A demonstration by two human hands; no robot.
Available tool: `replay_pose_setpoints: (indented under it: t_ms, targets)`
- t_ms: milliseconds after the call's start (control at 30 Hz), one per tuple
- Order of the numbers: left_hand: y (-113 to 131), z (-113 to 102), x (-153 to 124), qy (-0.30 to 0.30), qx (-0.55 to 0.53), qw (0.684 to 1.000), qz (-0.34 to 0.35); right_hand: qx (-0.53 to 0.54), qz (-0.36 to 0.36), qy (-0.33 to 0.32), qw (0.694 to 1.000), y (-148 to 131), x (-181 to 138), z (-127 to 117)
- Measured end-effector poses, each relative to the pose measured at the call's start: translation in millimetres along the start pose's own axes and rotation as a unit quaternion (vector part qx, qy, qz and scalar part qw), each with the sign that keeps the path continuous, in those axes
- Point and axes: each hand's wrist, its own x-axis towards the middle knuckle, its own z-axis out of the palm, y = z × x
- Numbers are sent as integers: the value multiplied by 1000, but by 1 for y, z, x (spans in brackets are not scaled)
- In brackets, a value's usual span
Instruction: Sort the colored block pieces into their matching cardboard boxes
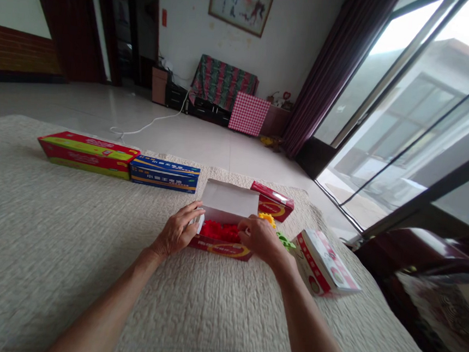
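A small red cardboard box (220, 248) lies in front of me with its white-lined lid raised at the back. Bright red pieces (218, 230) fill its inside; their exact kind is unclear. My left hand (178, 229) is closed round the box's left end, fingers at the white end flap. At the right end, my right hand (261, 237) has its fingers curled in a pinch over the rim; what they hold is hidden. Just beyond that hand, a yellow toothed plastic piece (268, 219) and a green plastic piece (286, 241) lie on the quilted cover.
Another dark red box (275, 201) stands behind the raised lid. To the right is a white and red box (325, 263). A blue box (164, 174) and a long red-green box (90, 155) line the far left. All rest on the beige quilted cover (88, 251).
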Motion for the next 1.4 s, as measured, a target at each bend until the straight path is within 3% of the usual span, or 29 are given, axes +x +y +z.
replay_pose_setpoints:
  t_ms: [167, 367, 467, 567, 667, 733, 800, 867, 967, 1133, 1400]
  targets:
    - [1, -1, 0, 5, -9, 1000, -1, 58, 55, 152, 985, 20, -5, 0]
    - [4, -2, 1, 33, -28, 999, -26, 92, 98, 139, 981, 25, -1, 12]
    - [2, -2, 1, 106, -46, 989, -90, 96, 96, 163, 977, 23, -4, 18]
    - [-3, -2, 2, 206, -94, 941, -251, 108, 89, 208, 968, 24, -11, 23]
    - [-5, -3, 6, 239, -214, 863, -391, 119, 99, 244, 957, 30, -15, 27]
    - [-3, -5, 10, 246, -293, 823, -419, 129, 101, 257, 952, 32, -15, 28]
    - [1, -7, 12, 259, -346, 805, -407, 141, 87, 280, 946, 32, -14, 29]
    - [5, -8, 14, 261, -368, 811, -373, 154, 68, 318, 933, 30, -13, 29]
    - [8, -7, 13, 209, -340, 859, -320, 173, 54, 366, 913, 26, -11, 30]
    - [6, -1, 9, 111, -201, 936, -267, 211, 78, 320, 920, 32, -4, 40]
    - [-2, 1, 4, 50, -204, 939, -272, 145, 120, 228, 955, 37, 12, 39]
